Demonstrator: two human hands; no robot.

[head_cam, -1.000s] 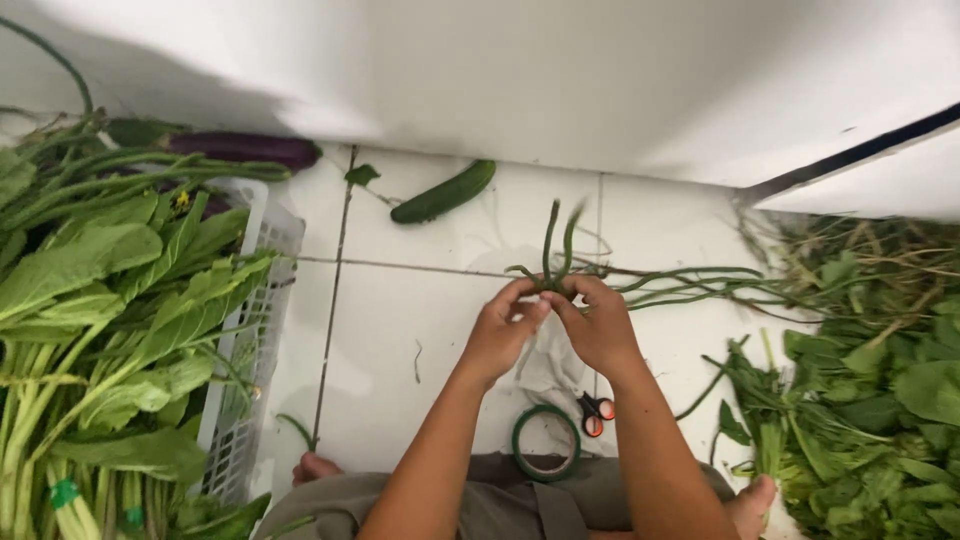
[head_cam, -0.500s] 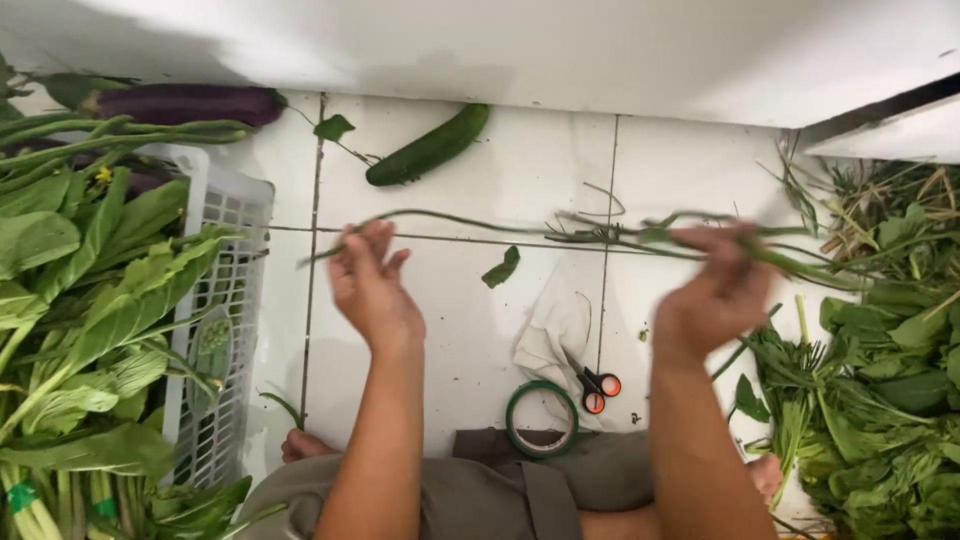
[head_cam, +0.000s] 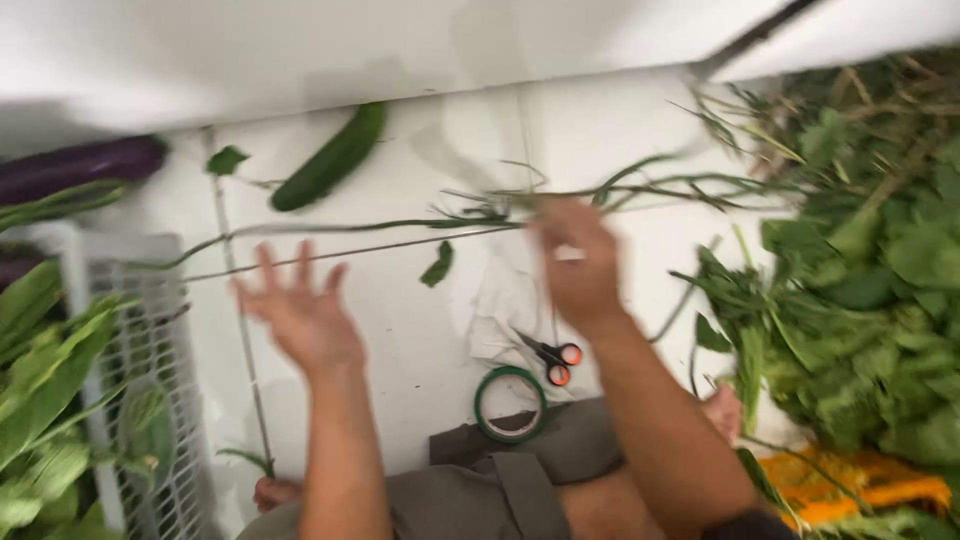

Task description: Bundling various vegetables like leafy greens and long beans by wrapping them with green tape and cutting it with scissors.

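A bundle of long green beans stretches across the white tiled floor, from the basket on the left to the greens on the right. My right hand is blurred and closed around the bundle near its middle. My left hand hovers below the beans' left part with its fingers spread wide, holding nothing. Just below my right hand lie small scissors with orange handles and a roll of green tape. A loose green leaf lies between my hands.
A cucumber and a purple eggplant lie by the white wall. A white plastic basket with leafy greens stands left. A big pile of leafy greens and a yellow crate fill the right. My knees are at the bottom.
My hands first worked close together on the beans, then pulled them out wide. Now my left hand has let go and opened; my right hand has moved toward the middle.
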